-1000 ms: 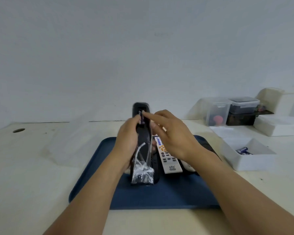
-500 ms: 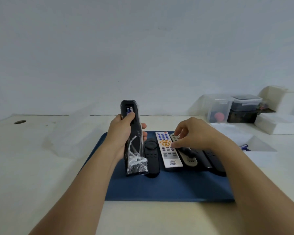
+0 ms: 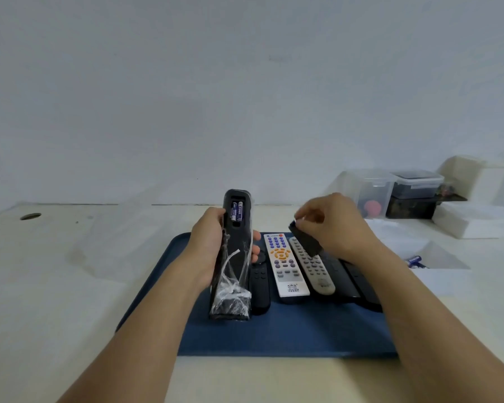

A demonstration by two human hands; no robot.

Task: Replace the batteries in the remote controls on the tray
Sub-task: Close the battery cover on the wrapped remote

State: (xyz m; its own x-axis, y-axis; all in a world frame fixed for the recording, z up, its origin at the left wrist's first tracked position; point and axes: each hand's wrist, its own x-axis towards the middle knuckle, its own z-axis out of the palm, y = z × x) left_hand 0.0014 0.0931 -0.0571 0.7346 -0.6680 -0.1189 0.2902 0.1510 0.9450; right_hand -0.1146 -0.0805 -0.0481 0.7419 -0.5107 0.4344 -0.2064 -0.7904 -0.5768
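Observation:
My left hand (image 3: pixel 208 245) grips a black remote (image 3: pixel 235 245) in a clear plastic sleeve, held upright over the blue tray (image 3: pixel 274 335). Its back faces me with the battery bay open, and two blue batteries (image 3: pixel 237 211) sit inside. My right hand (image 3: pixel 335 225) pinches the black battery cover (image 3: pixel 305 239) above the remotes on the tray. Lying on the tray are a small black remote (image 3: pixel 259 283), a white remote with orange and blue buttons (image 3: pixel 285 266), a grey remote (image 3: pixel 314 269) and black remotes (image 3: pixel 352 280) partly hidden by my right arm.
A white box (image 3: pixel 437 257) holding blue batteries (image 3: pixel 415 260) sits right of the tray. Clear storage tubs (image 3: pixel 390 187) and white boxes (image 3: pixel 474 222) stand at the back right. A clear plastic lid (image 3: pixel 122 237) lies left of the tray. A cable hole (image 3: pixel 30 216) is far left.
My right hand left the upright remote, dipped to the remotes on the tray, and now holds the black battery cover raised. The batteries in the open bay have come into view.

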